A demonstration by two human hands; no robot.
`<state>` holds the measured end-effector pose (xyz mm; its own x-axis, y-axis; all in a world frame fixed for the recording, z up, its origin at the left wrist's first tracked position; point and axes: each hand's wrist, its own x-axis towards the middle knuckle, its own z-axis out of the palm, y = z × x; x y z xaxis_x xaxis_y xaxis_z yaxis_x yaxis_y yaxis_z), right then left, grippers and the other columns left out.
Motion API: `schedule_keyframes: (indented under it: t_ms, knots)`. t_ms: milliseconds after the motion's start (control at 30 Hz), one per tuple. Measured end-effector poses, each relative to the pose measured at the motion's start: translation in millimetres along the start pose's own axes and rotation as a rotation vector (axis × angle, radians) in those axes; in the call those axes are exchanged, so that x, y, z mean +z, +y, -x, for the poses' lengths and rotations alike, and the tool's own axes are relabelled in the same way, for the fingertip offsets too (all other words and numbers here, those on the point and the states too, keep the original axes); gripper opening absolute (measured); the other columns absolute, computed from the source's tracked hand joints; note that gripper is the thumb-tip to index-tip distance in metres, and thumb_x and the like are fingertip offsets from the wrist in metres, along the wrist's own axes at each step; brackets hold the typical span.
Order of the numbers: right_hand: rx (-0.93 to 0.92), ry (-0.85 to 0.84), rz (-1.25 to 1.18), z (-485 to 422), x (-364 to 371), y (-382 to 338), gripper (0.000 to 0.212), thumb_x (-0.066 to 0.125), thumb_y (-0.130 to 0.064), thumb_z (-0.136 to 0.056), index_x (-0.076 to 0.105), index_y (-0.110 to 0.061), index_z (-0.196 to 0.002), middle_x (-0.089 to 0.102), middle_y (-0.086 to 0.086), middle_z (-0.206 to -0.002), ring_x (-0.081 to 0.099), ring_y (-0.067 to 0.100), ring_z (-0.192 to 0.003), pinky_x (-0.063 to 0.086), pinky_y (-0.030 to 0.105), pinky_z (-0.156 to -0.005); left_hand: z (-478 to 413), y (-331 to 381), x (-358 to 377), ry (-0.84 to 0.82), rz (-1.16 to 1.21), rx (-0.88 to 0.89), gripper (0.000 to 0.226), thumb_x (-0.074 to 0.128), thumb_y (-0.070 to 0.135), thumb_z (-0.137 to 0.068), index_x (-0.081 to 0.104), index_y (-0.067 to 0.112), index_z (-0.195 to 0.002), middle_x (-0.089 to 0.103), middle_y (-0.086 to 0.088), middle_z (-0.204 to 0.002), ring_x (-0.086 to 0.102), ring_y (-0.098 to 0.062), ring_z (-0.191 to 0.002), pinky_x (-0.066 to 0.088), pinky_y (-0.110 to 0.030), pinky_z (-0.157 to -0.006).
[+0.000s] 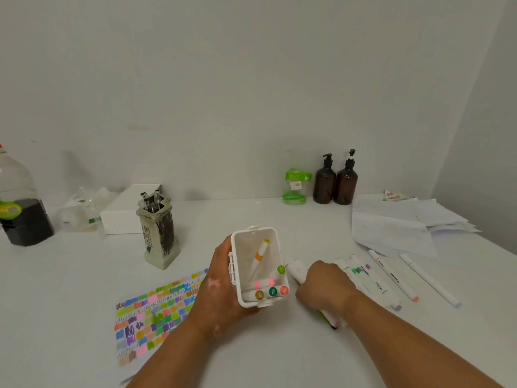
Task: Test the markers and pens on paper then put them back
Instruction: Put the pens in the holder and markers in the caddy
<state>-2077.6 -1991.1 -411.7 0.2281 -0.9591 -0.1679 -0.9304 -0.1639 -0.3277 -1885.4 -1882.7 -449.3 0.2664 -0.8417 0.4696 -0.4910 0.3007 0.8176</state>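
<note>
My left hand (221, 292) grips a white plastic marker box (256, 264), tilted so its open mouth faces me. Several markers (268, 287) lie inside it, caps outward. My right hand (321, 287) is curled round a bunch of white markers (296, 271) just right of the box; their ends stick out above and below the fist. More loose markers (391, 278) lie on the table to the right of that hand. A paper covered in coloured test swatches (156, 312) lies under and left of my left forearm.
A stone-look pen holder (159, 233) with pens stands behind the paper. At the back sit a white carton (123, 211), a dark-liquid jug (22, 211), a green container (295, 186) and two brown pump bottles (335, 183). Loose papers (397, 222) are stacked at right.
</note>
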Motion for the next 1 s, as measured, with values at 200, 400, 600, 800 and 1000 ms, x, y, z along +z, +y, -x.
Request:
schedule_keyframes:
  t_ms: [200,400,600,800,1000]
  knots:
    - [0.002,0.041,-0.657,6.9,-39.7,8.0,0.017,0.069,-0.010,-0.075,0.064,-0.010,-0.091,0.075,0.008,-0.074,0.073,0.017,-0.056,0.062,0.036,-0.064,4.2,-2.7,-3.2,-0.042,0.073,0.063,0.084,0.085,0.073,-0.051,0.056,0.033,-0.119,0.064,-0.005,-0.107,0.066,-0.026,-0.098,0.057,-0.036,-0.090]
    - [-0.110,0.058,-1.050,28.2,-55.0,9.5,0.027,0.074,-0.004,-0.081,0.063,-0.006,-0.105,0.075,0.013,-0.079,0.075,0.020,-0.071,0.061,0.041,-0.068,-7.2,9.0,4.0,-0.026,-0.051,0.191,0.095,0.082,0.063,-0.068,0.034,0.037,-0.145,0.048,0.014,-0.139,0.052,-0.020,-0.129,0.050,-0.038,-0.102]
    - [-0.346,0.116,-1.357,47.2,-65.2,-2.1,0.016,0.068,0.001,-0.088,0.069,-0.009,-0.100,0.076,0.012,-0.092,0.076,0.023,-0.084,0.060,0.040,-0.069,-0.7,2.9,-1.2,-0.002,0.047,0.061,0.101,0.085,0.068,-0.056,0.041,0.034,-0.140,0.055,0.013,-0.136,0.056,-0.009,-0.125,0.051,-0.032,-0.102]
    - [-0.718,0.077,-1.501,74.9,-70.7,-44.8,0.022,0.070,-0.008,-0.078,0.078,-0.028,-0.078,0.076,0.005,-0.087,0.074,0.024,-0.087,0.061,0.041,-0.076,2.2,3.0,0.0,-0.044,-0.002,0.086,0.110,0.095,0.039,-0.055,0.034,0.022,-0.145,0.054,0.003,-0.136,0.057,-0.017,-0.123,0.053,-0.043,-0.100]
    - [-0.742,0.143,-1.047,81.3,-36.9,-73.0,0.019,0.078,-0.024,-0.079,0.070,-0.036,-0.091,0.074,-0.013,-0.087,0.073,0.009,-0.083,0.058,0.025,-0.072,-5.8,25.1,11.0,0.055,-0.076,0.150,0.079,0.087,0.055,-0.064,0.043,0.048,-0.130,0.059,0.022,-0.113,0.059,0.001,-0.110,0.052,-0.015,-0.090]
